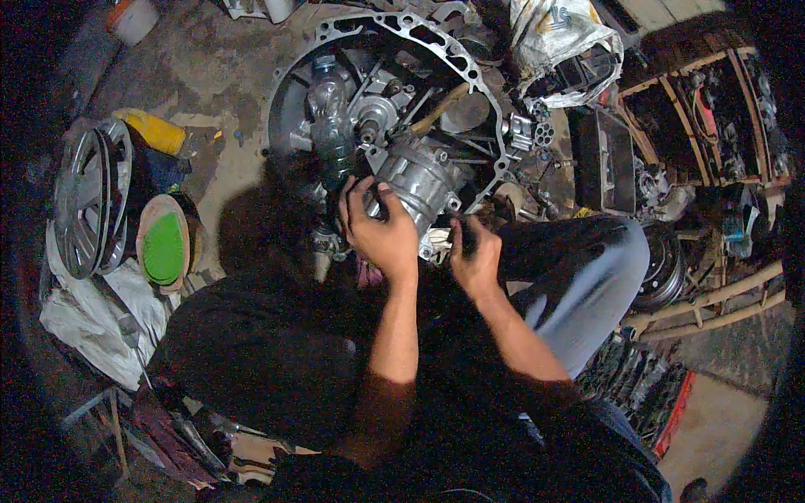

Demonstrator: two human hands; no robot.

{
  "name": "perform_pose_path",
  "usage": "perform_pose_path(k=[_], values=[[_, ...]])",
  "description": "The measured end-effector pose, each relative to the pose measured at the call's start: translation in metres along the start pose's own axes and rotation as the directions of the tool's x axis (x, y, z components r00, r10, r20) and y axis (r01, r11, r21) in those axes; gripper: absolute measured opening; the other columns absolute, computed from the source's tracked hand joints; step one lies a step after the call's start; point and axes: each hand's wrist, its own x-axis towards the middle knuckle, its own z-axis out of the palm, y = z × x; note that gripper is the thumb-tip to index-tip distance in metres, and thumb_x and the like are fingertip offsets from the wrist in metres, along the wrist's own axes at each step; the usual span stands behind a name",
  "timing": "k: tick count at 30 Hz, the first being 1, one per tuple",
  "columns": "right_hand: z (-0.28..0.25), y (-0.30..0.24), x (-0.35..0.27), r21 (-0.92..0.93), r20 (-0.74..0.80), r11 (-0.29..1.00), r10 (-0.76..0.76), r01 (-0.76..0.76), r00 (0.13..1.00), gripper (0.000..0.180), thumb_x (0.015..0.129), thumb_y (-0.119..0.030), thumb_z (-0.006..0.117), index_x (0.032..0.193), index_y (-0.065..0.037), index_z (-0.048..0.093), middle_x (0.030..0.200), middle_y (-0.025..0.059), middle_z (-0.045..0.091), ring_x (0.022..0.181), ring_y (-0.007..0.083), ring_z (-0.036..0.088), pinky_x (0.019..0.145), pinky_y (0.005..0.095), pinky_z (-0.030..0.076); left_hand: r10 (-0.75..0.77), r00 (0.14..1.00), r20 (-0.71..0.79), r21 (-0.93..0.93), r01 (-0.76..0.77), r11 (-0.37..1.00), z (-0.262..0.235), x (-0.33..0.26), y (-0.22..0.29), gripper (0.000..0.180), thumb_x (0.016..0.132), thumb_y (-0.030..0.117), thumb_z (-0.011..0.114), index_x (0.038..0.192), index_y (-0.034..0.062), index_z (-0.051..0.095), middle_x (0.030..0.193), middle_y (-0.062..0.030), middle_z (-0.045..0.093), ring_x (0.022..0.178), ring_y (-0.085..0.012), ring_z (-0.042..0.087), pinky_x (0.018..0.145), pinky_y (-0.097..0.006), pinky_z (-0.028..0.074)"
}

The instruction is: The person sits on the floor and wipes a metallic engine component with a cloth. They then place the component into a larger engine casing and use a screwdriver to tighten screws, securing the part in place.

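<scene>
A ribbed silver cylindrical metal unit [423,176] lies in front of me, against a large round aluminium housing [386,29] with a bolt-hole flange. My left hand [381,230] grips the near left end of the silver unit, fingers curled over its edge. My right hand [476,256] is at the unit's lower right corner, fingers pinched on a small dark part there; what it holds is hidden. A wooden handle [438,109] sticks out from inside the housing. A clear plastic bottle [331,117] lies in the housing's left half.
A silver wheel cover [88,197] and a green-faced round disc [163,247] lean at the left by a yellow container [155,130]. A white sack [558,42] sits at the top right. Wooden crates [704,117] with parts stand at the right. My knee [599,260] is bent beside my right hand.
</scene>
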Motion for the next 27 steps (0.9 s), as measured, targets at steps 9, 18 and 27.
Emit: perform_pose_path(k=[9, 18, 27], values=[[0.016, 0.004, -0.015, -0.03, -0.06, 0.998, -0.065, 0.063, 0.996, 0.012, 0.094, -0.002, 0.062, 0.102, 0.003, 0.069, 0.093, 0.0227, 0.072, 0.085, 0.036, 0.073, 0.075, 0.0389, 0.055, -0.012, 1.0, -0.019, -0.019, 0.012, 1.0, 0.006, -0.003, -0.008, 0.023, 0.091, 0.019, 0.064, 0.105, 0.0015, 0.068, 0.118, -0.0208, 0.067, 0.113, -0.0404, 0.061, 0.098, -0.048, 0.046], [0.026, 0.003, -0.016, 0.023, -0.146, 0.998, 0.053, -0.05, 0.988, 0.01, 0.092, -0.005, 0.065, 0.097, 0.003, 0.066, 0.082, 0.0246, 0.069, 0.074, 0.0377, 0.072, 0.065, 0.0399, 0.055, -0.108, 0.994, 0.008, 0.015, 0.108, 0.994, 0.006, -0.006, -0.013, 0.031, 0.094, 0.027, 0.063, 0.11, 0.0014, 0.068, 0.115, -0.0211, 0.067, 0.107, -0.0398, 0.062, 0.095, -0.048, 0.047], [0.037, 0.005, -0.012, 0.086, -0.247, 0.987, 0.151, -0.133, 0.957, 0.008, 0.092, -0.005, 0.065, 0.097, 0.002, 0.066, 0.075, 0.0185, 0.071, 0.066, 0.0265, 0.073, 0.061, 0.0384, 0.054, -0.021, 1.0, -0.001, 0.012, 0.021, 1.0, 0.013, -0.005, -0.044, 0.029, 0.093, 0.022, 0.062, 0.105, -0.0036, 0.068, 0.106, -0.0219, 0.069, 0.102, -0.0389, 0.064, 0.095, -0.047, 0.048]])
